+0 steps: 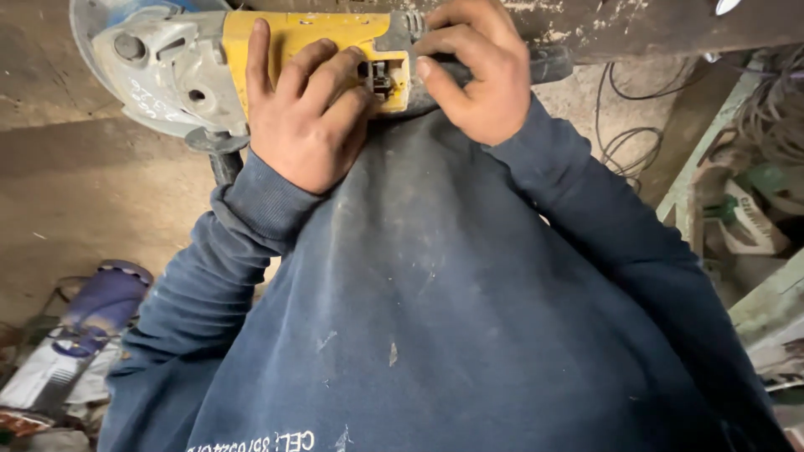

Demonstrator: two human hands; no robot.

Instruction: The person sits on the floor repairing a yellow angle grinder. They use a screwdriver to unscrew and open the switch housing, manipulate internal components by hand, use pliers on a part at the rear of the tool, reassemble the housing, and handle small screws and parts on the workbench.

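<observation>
A large angle grinder [251, 63] lies crosswise at the top of the view, held close against the chest of a dusty dark blue sweatshirt [435, 301] with ribbed cuffs and pale scuffs and specks across its front. The tool's body is a blocky yellow plastic shell, worn and grimy, with an opening in its side where small metal parts show; at the left end sits a rounded grey cast-metal gear head [163, 71], scratched and dull, half ringed by a curved guard with a blue edge. A black side handle [222, 159] juts down from the head. The left hand [306, 117] is spread flat over the yellow shell, fingers stretched along it and gripping it from below. The right hand [473, 71] is closed around the dark rear grip, its thumb pressed at the edge of the opening; both hands clamp the tool, just beside each other. A row of pale printed characters runs along the sweatshirt's lower hem. Beneath is a rough, brownish concrete floor [84, 201]. Thin dark cables [628, 125] loop on it at the upper right, near pale green painted framing [712, 134]. At the lower left lies a blue and white object [92, 318], too blurred to make out.
</observation>
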